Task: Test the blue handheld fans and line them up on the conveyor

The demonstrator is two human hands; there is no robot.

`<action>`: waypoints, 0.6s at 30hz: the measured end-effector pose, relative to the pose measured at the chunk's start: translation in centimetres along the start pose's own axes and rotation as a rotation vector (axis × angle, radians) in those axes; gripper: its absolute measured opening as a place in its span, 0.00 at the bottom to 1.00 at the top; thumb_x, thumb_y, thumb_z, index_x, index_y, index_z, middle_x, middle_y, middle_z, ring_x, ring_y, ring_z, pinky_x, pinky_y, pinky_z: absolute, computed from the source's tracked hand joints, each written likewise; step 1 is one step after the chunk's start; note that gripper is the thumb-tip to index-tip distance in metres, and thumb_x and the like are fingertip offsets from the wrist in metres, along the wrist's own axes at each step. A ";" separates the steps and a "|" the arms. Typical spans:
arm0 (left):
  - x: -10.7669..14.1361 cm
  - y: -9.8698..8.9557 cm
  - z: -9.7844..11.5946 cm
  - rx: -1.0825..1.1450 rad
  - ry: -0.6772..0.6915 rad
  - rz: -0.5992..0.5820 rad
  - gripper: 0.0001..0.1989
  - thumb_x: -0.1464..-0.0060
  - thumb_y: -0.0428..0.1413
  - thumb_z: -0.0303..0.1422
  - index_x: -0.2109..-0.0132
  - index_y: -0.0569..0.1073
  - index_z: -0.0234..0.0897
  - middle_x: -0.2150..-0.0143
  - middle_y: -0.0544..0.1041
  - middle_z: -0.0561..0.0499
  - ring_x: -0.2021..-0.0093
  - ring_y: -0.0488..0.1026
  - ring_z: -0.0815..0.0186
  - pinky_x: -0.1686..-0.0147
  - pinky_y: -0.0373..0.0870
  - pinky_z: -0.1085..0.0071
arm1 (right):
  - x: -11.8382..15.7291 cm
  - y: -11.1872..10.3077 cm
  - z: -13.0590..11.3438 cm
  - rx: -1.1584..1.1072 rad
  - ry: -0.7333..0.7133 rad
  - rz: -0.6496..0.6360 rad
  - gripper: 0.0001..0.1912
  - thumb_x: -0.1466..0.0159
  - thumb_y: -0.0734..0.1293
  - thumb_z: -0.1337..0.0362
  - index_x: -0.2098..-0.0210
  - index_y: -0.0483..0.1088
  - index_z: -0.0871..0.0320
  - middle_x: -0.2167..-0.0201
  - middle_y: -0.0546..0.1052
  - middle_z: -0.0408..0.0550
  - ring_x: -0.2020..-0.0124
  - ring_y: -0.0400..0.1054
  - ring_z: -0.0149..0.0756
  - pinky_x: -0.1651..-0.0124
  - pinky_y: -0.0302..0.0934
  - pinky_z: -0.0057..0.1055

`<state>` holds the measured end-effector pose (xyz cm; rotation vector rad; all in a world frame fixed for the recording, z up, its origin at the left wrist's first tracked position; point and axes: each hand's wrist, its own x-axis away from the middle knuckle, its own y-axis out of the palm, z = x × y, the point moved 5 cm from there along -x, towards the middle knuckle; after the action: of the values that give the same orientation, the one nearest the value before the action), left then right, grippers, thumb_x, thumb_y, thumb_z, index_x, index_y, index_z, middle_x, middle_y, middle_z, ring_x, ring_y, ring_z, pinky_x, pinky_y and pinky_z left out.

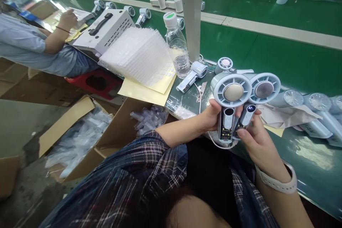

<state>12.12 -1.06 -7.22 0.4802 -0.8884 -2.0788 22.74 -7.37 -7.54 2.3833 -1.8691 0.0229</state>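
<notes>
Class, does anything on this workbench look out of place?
A water bottle stands close to a loose fan, odd beside electronics. Mismatched too: the left hand's fan has a dark display; the right hand's fan shows lit digits.

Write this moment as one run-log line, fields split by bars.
left hand : holds left fan | right hand : holds right fan, display lit | near: bottle, loose fan on green table

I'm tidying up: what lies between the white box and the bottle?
A stack of bubble wrap lies between the white box and bottle, head view.
</notes>
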 end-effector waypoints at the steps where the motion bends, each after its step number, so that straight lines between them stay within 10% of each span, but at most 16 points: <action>1: 0.1 -0.1 0.1 -0.008 0.024 0.019 0.52 0.86 0.60 0.83 0.73 0.69 0.37 0.53 0.85 0.35 0.47 0.82 0.45 0.57 0.81 0.57 | -0.1 -0.2 0.0 0.058 0.002 0.024 0.41 0.32 0.74 0.44 0.26 0.60 0.46 0.44 0.83 0.53 0.52 0.82 0.47 0.49 0.79 0.44; 6: 0.8 -0.8 1.4 -0.015 0.158 0.145 0.48 0.73 0.59 0.82 0.72 0.68 0.38 0.53 0.84 0.38 0.48 0.82 0.46 0.59 0.81 0.59 | 0.2 -0.9 -0.1 0.207 0.088 0.058 0.59 0.36 0.77 0.42 0.17 0.46 0.52 0.67 0.85 0.46 0.71 0.80 0.47 0.65 0.78 0.42; 11: 0.3 -1.5 3.2 -0.034 0.266 0.252 0.49 0.71 0.58 0.83 0.70 0.68 0.38 0.47 0.82 0.40 0.43 0.80 0.47 0.53 0.80 0.57 | 1.5 0.9 0.4 -0.021 0.092 0.087 0.52 0.29 0.73 0.46 0.17 0.44 0.50 0.80 0.78 0.38 0.77 0.78 0.46 0.65 0.81 0.48; 15: -0.1 -2.7 4.3 -0.028 0.318 0.363 0.53 0.62 0.44 0.86 0.59 0.73 0.40 0.47 0.81 0.41 0.41 0.79 0.48 0.49 0.79 0.54 | 0.9 -0.9 -0.1 0.371 -0.002 0.254 0.48 0.31 0.75 0.45 0.19 0.54 0.48 0.50 0.86 0.55 0.49 0.83 0.56 0.41 0.77 0.60; 18: 0.5 -2.1 4.4 -0.140 0.296 0.265 0.56 0.66 0.47 0.86 0.55 0.77 0.40 0.52 0.81 0.40 0.43 0.79 0.46 0.51 0.80 0.54 | -0.3 -2.6 -1.6 0.368 -0.146 0.370 0.45 0.29 0.72 0.45 0.20 0.53 0.46 0.25 0.68 0.56 0.27 0.68 0.57 0.26 0.63 0.64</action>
<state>8.08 1.30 -5.82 0.5463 -0.5934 -1.7585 25.23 -6.30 -6.20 2.2555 -2.5464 0.2508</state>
